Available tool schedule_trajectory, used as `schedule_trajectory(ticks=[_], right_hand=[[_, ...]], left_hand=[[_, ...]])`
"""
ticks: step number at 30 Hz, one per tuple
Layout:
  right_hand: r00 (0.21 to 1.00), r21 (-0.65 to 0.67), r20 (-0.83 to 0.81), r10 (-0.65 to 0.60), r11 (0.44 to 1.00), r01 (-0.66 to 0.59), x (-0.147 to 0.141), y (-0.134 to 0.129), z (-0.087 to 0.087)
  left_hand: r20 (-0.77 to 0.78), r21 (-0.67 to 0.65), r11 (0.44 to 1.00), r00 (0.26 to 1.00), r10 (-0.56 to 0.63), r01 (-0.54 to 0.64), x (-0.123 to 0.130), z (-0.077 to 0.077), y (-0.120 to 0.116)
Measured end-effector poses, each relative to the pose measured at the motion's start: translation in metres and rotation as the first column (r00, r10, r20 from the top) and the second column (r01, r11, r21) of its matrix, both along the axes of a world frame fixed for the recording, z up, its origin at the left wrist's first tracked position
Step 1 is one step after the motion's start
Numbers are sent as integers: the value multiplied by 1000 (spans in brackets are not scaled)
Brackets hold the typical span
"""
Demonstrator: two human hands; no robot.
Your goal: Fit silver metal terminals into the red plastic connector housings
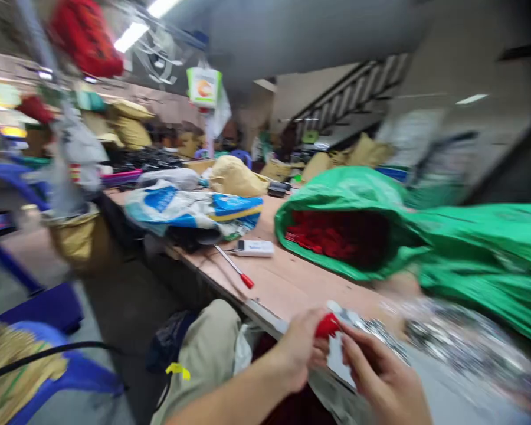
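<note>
Near the table's front edge, my left hand (pixel 298 348) has its fingers closed on a small red piece (pixel 327 326). Close beside it on the right is my right hand (pixel 378 369), thumb and fingers pinched at the right side of the red piece; whether a small part lies between them is too blurred to tell. Shiny metal pieces (pixel 380 335) lie just behind my right hand. Further back, a green sack (pixel 345 186) lies open toward me with many red pieces (pixel 316 233) inside.
A red-tipped rod (pixel 246 280) and a white power strip (pixel 254 248) lie on the table (pixel 287 289). Behind them is a blue-and-white bag (pixel 190 206). Clear plastic with metal parts (pixel 464 339) sits at the right. A blue chair (pixel 71 378) stands at the lower left.
</note>
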State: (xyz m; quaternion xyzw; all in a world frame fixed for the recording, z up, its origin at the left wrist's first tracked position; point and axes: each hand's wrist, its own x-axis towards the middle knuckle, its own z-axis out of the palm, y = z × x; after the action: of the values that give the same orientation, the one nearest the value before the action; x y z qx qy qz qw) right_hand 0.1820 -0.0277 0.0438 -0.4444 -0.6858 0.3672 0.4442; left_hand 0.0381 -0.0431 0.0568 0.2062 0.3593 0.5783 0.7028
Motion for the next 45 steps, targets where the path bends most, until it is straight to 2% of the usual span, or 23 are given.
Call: schedule_trajectory(ticks=[2, 5, 8, 14, 16, 19, 21, 22, 23, 24, 25, 26, 27, 28, 29, 30, 31, 33, 34, 37, 39, 42, 45], right_hand=[[996, -84, -84, 10, 996, -17, 2, -3, 2], [986, -127, -166, 36, 990, -58, 3, -3, 7], [977, -125, -208, 57, 989, -84, 10, -6, 6], [968, -72, -246, 55, 995, -74, 19, -9, -7], [944, -136, -330, 7, 989, -55, 20, -8, -13], [862, -266, -481, -160, 964, 30, 25, -2, -21], [798, -305, -539, -270, 946, 113, 33, 3, -25], [772, -306, -558, -304, 940, 148, 37, 5, -26], [753, -301, -572, -324, 938, 174, 42, 7, -26], [740, -292, -583, -334, 937, 192, 46, 9, -26], [733, -284, -591, -337, 937, 202, 50, 9, -26], [730, -278, -595, -336, 938, 206, 53, 9, -25], [730, -274, -597, -333, 940, 204, 55, 9, -25], [732, -273, -597, -328, 941, 199, 56, 9, -25], [734, -274, -597, -323, 942, 192, 57, 9, -24], [736, -276, -596, -322, 942, 188, 58, 9, -25], [737, -279, -595, -322, 942, 187, 58, 9, -25], [737, -281, -590, -331, 939, 197, 60, 10, -27], [738, -279, -586, -334, 938, 204, 61, 11, -28], [746, -268, -571, -342, 937, 224, 68, 11, -33], [755, -262, -554, -351, 934, 242, 75, 11, -35], [752, -257, -538, -380, 924, 283, 87, 10, -36], [713, -267, -561, -420, 907, 325, 96, 13, -34]], left_hand=[[-7, 23, 999, 999, -48, 48, 2, 4, 2], [-5, 29, 996, 997, -79, 79, 6, 5, 5], [-25, 22, 993, 993, -112, 112, 12, 0, 5], [-114, 24, 994, 988, -103, 106, 23, -11, 6], [-124, 32, 994, 987, -103, 108, 27, -12, 7], [-178, 71, 993, 981, -81, 95, 29, -12, 2], [-348, 106, 985, 933, -92, 137, 24, -12, -8], [-499, 118, 973, 859, -114, 198, 19, -12, -14], [-678, 111, 954, 723, -133, 279, 13, -12, -22], [-851, 72, 927, 508, -136, 369, 7, -12, -30], [-961, -21, 909, 243, -133, 416, 1, -12, -36], [-991, -126, 905, -18, -130, 406, -4, -10, -40], [-965, -207, 912, -227, -131, 354, -8, -8, -42], [-925, -241, 928, -357, -130, 286, -11, -4, -39], [-904, -227, 945, -413, -115, 234, -12, 1, -32], [-912, -166, 965, -404, -71, 204, -11, 7, -20], [-936, -85, 977, -351, -11, 195, -8, 13, -3], [-959, 104, 985, -248, 136, 135, 0, 23, 43], [-951, 199, 977, -226, 211, 76, 6, 25, 70], [-930, 295, 955, -225, 289, 8, 23, 22, 151], [-925, 319, 948, -219, 311, -1, 30, 13, 193], [-924, 331, 943, -191, 330, 28, 32, -3, 232], [-928, 345, 938, -134, 347, 40, 27, -13, 248]])
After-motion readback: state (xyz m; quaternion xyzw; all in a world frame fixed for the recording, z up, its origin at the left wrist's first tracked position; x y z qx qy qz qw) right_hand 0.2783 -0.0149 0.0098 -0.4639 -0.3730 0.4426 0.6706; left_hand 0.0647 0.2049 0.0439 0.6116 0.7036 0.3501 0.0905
